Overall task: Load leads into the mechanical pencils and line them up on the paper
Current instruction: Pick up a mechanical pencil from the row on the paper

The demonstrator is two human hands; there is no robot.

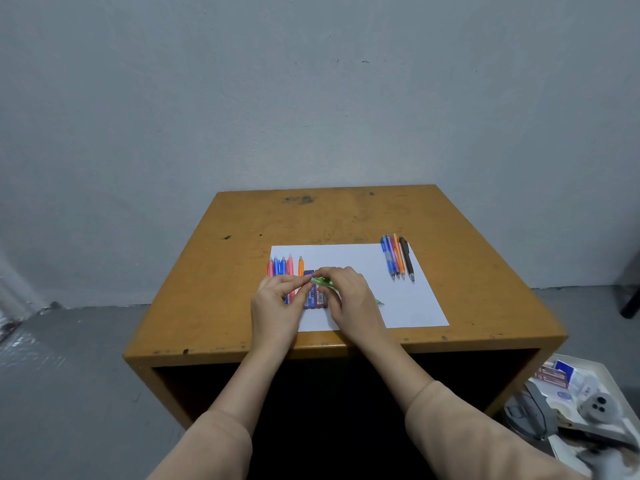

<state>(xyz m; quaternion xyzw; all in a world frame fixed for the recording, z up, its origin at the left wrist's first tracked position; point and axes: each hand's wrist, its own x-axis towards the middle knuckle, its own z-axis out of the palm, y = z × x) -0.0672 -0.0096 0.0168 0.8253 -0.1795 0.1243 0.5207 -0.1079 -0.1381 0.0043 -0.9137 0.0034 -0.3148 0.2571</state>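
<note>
Head camera looks down at a yellow-brown wooden table (346, 216) that stands against a grey wall (242, 98) on a grey floor (69, 358). A white sheet of paper (398, 306) lies on the table, in the middle of the frame.

Both hands meet over the left part of the paper. The right hand (349, 296) holds a green plastic mechanical pencil (323, 282). Its grip is curled around the middle of the pencil. The pencil's point sticks out past the hand toward the lower right, low over the paper. The left hand (277, 299) has its grip pinched on the upper-left end of the green pencil, with thumb and fingertips pressed together there. That end is too small to see well.

Under the hands lie some small blue and red lead cases (310, 296), side by side on the paper. One of them has white letters on it.

Just left of the cases is a row of pink, blue and orange mechanical pencils (282, 266). They lie side by side at the left edge of the paper, and the left hand hides their lower ends.

At the upper right corner of the paper lie four more pencils, blue, purple, orange and dark brown (398, 259), close together with their points toward the person.

Both arms wear light tan sleeves (214, 441). At the lower right of the frame, a white tray (588, 361) on the floor holds small boxes and other bits.
</note>
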